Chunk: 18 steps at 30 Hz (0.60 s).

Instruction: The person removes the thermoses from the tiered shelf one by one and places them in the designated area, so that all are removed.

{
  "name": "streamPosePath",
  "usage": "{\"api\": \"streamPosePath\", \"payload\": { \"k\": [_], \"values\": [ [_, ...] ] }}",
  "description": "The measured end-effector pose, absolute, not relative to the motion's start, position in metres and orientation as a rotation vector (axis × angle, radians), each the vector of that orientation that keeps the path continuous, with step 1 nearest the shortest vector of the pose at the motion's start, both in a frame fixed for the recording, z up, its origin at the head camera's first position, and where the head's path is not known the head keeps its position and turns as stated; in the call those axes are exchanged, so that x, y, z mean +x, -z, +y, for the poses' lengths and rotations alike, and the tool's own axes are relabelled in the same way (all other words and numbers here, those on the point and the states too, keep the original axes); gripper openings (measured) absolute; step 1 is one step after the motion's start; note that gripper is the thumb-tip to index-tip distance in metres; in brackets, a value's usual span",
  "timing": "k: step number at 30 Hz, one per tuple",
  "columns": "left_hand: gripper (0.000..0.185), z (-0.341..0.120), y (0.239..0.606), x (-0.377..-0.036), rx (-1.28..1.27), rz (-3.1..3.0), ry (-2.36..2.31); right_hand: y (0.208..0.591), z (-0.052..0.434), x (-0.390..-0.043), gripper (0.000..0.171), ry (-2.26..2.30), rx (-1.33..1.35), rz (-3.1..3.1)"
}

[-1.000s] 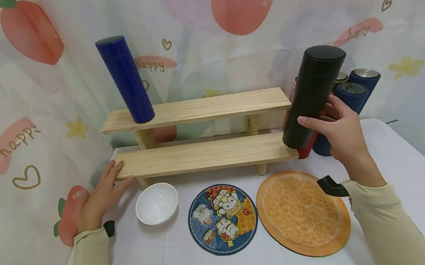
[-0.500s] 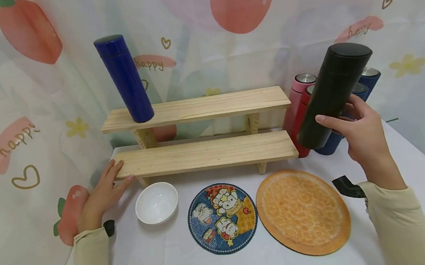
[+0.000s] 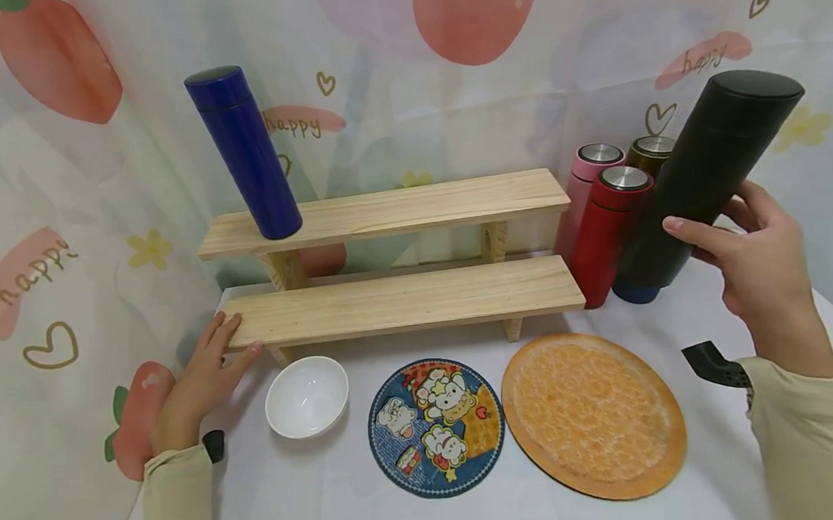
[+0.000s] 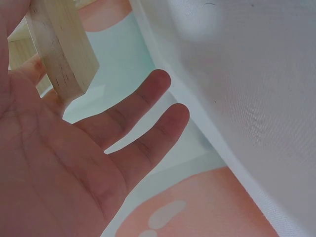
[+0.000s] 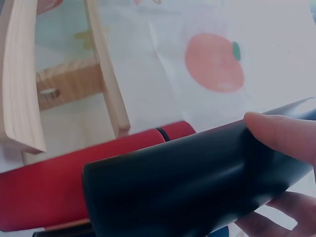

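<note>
While I watch from far away, I see a big curtain (image 3: 74, 197) with red fruit pictures hanging behind a table (image 3: 318, 504) with a white cloth. On the table stands a wooden shelf (image 3: 398, 302) with two steps. A blue bottle (image 3: 245, 155) stands on the left end of the top step.

My right hand (image 3: 763, 273) holds a black bottle (image 3: 707, 180) up in the air, to the right of the shelf. The bottle leans to the right. My fingers (image 5: 281, 136) and thumb are wrapped tight around its lower part. Just beside it stand a red bottle (image 3: 608, 233), a pink bottle (image 3: 578, 190) and a dark brown bottle (image 3: 645, 152). Behind the black bottle I can see only the foot of another blue one.

My left hand (image 3: 201, 379) rests flat on the left end of the low step. Its fingers (image 4: 133, 111) are straight and a little apart.

In front of the shelf lie an orange plate (image 3: 593, 413), a round mat (image 3: 437, 428) with cartoon animals and a small white bowl (image 3: 306, 398).
</note>
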<state>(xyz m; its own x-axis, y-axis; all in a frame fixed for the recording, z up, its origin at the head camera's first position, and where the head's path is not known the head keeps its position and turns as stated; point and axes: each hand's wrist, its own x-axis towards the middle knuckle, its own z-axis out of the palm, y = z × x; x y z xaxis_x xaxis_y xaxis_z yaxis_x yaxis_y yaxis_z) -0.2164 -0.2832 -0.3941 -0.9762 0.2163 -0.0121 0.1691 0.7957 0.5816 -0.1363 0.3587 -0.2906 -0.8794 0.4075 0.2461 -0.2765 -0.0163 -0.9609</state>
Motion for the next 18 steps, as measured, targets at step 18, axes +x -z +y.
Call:
{"api": "streamPosePath", "payload": {
  "k": [18],
  "values": [
    [0.087,-0.284,0.395,-0.217,0.320,2.891,-0.939,0.288,0.388,-0.130,0.079,-1.824,-0.354,-1.772]
  ]
}}
